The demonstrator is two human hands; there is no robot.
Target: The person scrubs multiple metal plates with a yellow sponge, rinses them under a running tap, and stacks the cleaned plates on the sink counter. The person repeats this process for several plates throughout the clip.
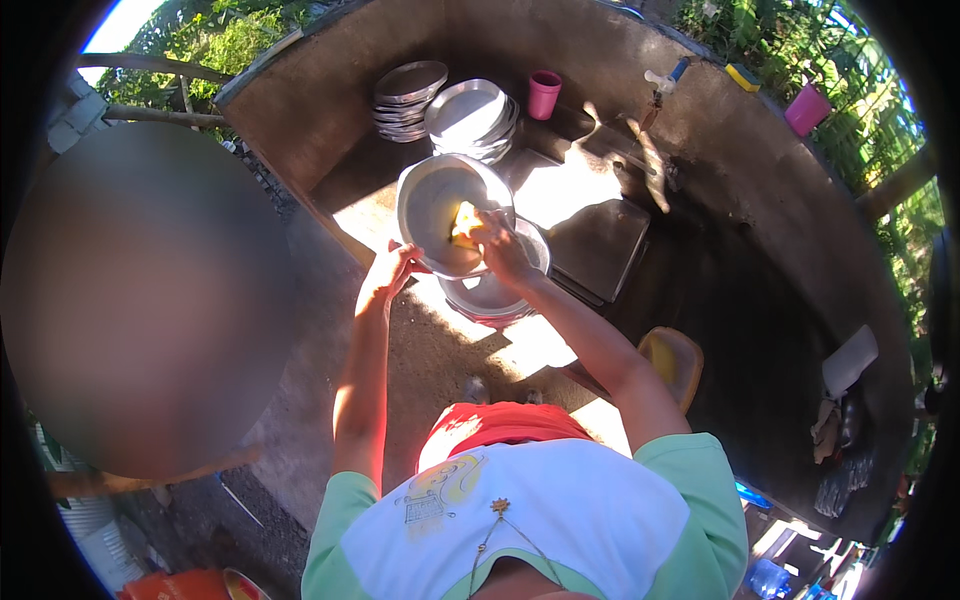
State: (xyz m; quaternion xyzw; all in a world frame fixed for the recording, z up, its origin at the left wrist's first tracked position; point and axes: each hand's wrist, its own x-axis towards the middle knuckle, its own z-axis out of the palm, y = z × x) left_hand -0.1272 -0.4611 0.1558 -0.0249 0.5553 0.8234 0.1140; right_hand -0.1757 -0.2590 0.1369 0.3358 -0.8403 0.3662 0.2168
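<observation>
My left hand (396, 268) grips the lower left rim of a round metal basin (425, 200), which is tilted up with its inside facing me. Closed around a yellow sponge (464, 222), my right hand (497, 248) presses it against the inner wall of that basin. Directly below, partly covered, another metal basin (535, 245) sits at the edge of the sink area. Just beyond the held basin stand two stacks of metal plates (410, 85), the right stack (468, 108) catching bright sunlight.
A pink cup (543, 95) stands behind the stacks by the concrete wall (780, 190). On that wall are a tap (658, 84), a yellow-green sponge (742, 77) and another pink cup (807, 110). A yellowish container (672, 365) lies right of me. A large blurred patch covers the left.
</observation>
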